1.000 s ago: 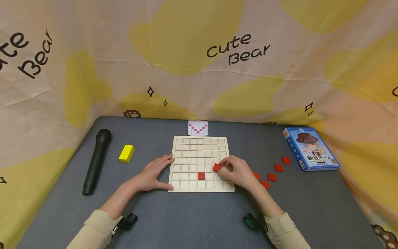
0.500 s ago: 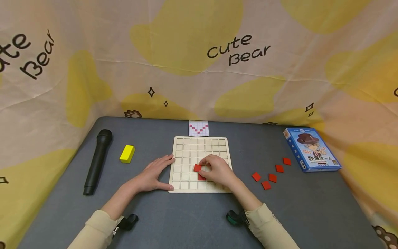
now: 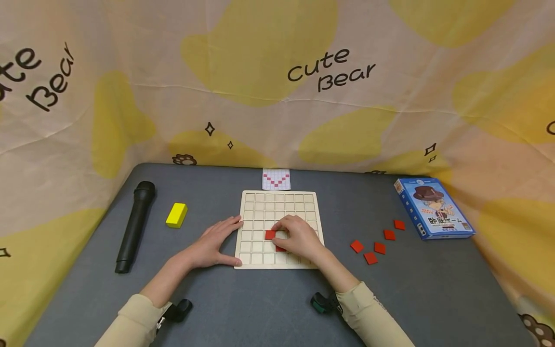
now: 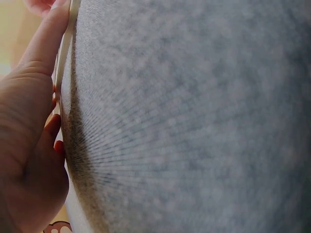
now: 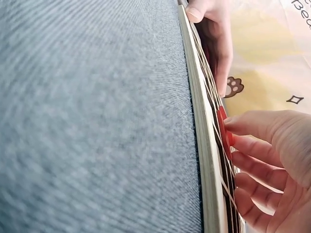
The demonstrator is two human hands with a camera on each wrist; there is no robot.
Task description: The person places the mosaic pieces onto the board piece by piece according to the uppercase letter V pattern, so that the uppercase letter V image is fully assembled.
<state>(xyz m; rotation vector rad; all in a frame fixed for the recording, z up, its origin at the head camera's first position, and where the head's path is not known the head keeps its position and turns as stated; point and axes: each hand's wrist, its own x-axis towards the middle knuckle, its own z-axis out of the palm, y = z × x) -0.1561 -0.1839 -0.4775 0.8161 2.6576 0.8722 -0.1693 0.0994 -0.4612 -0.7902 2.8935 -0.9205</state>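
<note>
**Red tile (image 3: 270, 235) at the board (image 3: 256, 207), in the right hand (image 3: 299, 238)**

My head view gives me a grey worktop (image 3: 251, 308) across the lower half of the frame. A pale cloth (image 3: 260, 48) with yellow patches and "Cute Bear" lettering fills the upper half.

The board, a grid of shallow cells, lies at lower centre. One cell holds a second tile (image 3: 280, 249), partly hidden by the right hand. I see that hand's thumb and finger pinching the red tile just up and left of it; I can't tell whether it touches the board. The left hand (image 3: 210, 246) has its fingers spread, touching the board's left edge.

Five loose tiles (image 3: 379, 248) lie right of centre, near a blue box (image 3: 433, 208). A patterned card (image 3: 276, 179) lies just above the board; a microphone (image 3: 135, 226) and yellow block (image 3: 177, 215) sit at left.
</note>
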